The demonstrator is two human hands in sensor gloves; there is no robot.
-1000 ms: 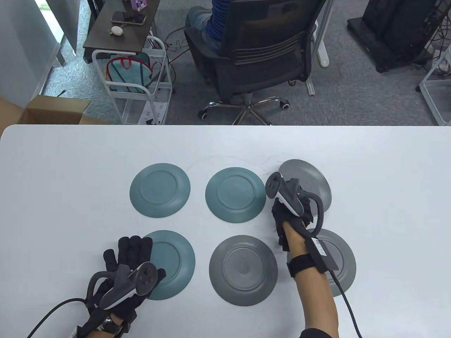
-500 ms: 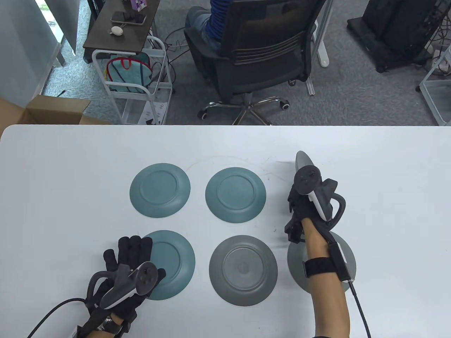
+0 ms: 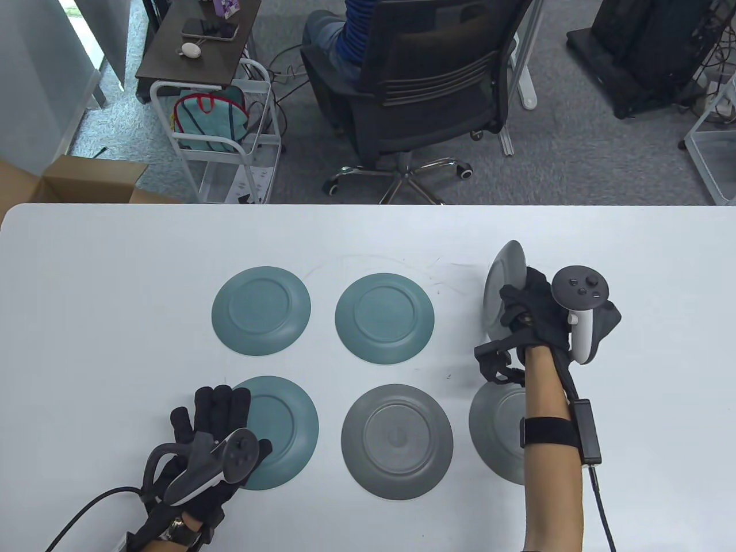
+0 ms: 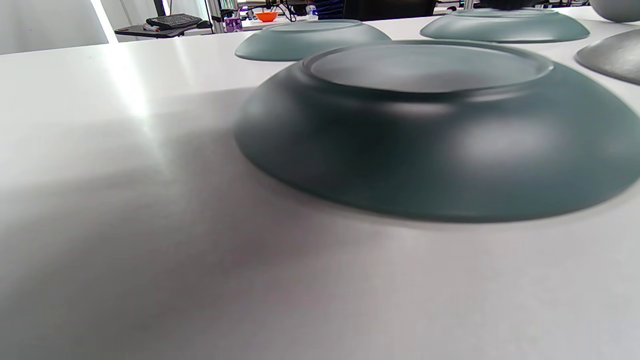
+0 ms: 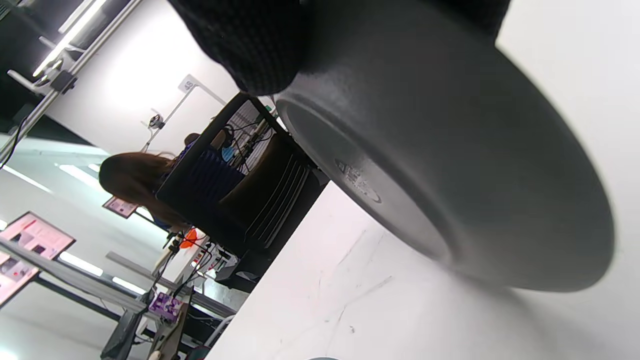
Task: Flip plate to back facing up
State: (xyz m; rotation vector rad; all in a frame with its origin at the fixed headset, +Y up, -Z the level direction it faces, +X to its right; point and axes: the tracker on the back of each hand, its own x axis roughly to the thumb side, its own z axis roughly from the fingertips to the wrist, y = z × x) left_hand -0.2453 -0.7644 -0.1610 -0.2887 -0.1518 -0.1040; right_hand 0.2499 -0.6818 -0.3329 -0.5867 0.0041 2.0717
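Note:
My right hand (image 3: pixel 520 305) grips a grey plate (image 3: pixel 501 282) by its rim and holds it nearly on edge above the far right of the white table (image 3: pixel 115 276). The plate's back, with its foot ring, faces left. In the right wrist view the plate's back (image 5: pixel 450 165) fills the frame, with gloved fingers (image 5: pixel 250 45) on its rim. My left hand (image 3: pixel 215 411) lies flat with fingers stretched out, at the left rim of the near-left teal plate (image 3: pixel 284 431). That plate lies back up in the left wrist view (image 4: pixel 435 130).
Two more teal plates (image 3: pixel 261 310) (image 3: pixel 384 318) lie back up in the far row. A grey plate (image 3: pixel 397 440) lies back up near the middle, and another grey plate (image 3: pixel 495 431) lies partly under my right forearm. An office chair (image 3: pixel 425 86) stands beyond the table's far edge.
My right hand has turned over and moved right, swinging the grey plate from a tilted, face-showing pose up onto its edge with its back facing left. My left hand has not moved.

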